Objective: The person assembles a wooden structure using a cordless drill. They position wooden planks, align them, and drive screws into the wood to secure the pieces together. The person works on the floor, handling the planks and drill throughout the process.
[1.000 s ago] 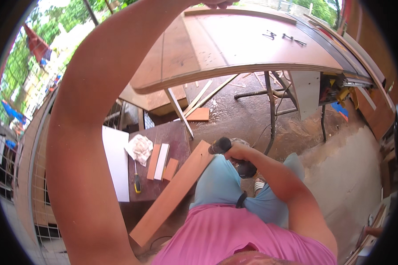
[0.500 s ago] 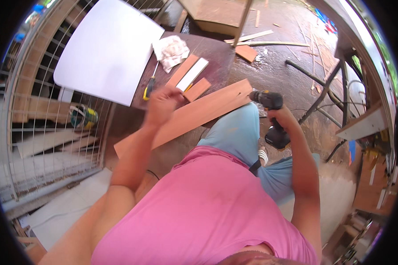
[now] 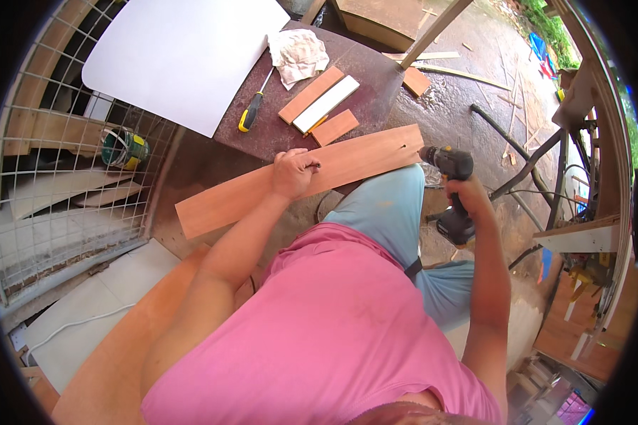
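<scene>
I look down over a pink shirt at a long plank (image 3: 298, 180) lying slantwise across my lap and the near edge of a dark brown counter (image 3: 376, 78). My left hand (image 3: 294, 172) lies on top of the plank near its middle, fingers curled and pressed down on the wood, holding it in place. My right hand (image 3: 468, 198) is closed around the grip of a drill (image 3: 450, 191), whose nose sits just beside the plank's right end, close to a small dark slot in the wood.

On the counter beyond lie three short wood strips (image 3: 322, 103), a yellow-handled screwdriver (image 3: 252, 110), a crumpled rag (image 3: 298, 53) and a large white sheet (image 3: 181, 57). A wire mesh panel (image 3: 71, 177) stands to the left.

The risks as I judge them: the plank rests mostly on my thigh, so a bit driven through could reach the leg beneath. Only one hand steadies a long board, well apart from the drill end, so torque could twist or kick that end sideways. The left end overhangs unsupported and could tip the plank off. The small pieces on the counter could be knocked to the floor.
</scene>
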Demonstrator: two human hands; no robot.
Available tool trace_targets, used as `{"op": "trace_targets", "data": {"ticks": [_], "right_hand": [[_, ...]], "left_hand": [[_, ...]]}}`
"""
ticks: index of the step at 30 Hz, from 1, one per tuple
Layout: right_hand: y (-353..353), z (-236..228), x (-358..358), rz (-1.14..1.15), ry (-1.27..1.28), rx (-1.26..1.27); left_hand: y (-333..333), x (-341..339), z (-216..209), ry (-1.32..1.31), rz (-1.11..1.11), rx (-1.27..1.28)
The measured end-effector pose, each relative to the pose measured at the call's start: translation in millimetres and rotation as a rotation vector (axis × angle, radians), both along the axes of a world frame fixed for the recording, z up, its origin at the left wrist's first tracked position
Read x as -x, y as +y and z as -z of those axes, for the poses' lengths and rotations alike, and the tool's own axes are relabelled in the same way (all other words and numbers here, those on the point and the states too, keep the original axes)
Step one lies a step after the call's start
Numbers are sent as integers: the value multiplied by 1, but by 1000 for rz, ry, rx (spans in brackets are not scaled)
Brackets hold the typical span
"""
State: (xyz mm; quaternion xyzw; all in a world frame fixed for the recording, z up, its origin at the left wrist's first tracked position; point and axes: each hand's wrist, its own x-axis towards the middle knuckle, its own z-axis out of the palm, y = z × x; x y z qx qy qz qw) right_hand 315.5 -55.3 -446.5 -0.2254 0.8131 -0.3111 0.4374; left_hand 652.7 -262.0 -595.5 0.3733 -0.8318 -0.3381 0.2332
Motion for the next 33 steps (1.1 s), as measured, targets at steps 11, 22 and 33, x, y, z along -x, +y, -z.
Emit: {"op": "trace_targets", "data": {"ticks": [11, 22, 33], "right_hand": [[-65, -43, -101, -378, -247, 21], [-102, -21, -124, -461, -219, -104], [-115, -33, -131, -524, -166, -149]], "left_hand": [[-9, -7, 9, 90, 177, 36], [-12, -7, 16, 58, 180, -24], [-8, -5, 19, 108, 118, -13]]}}
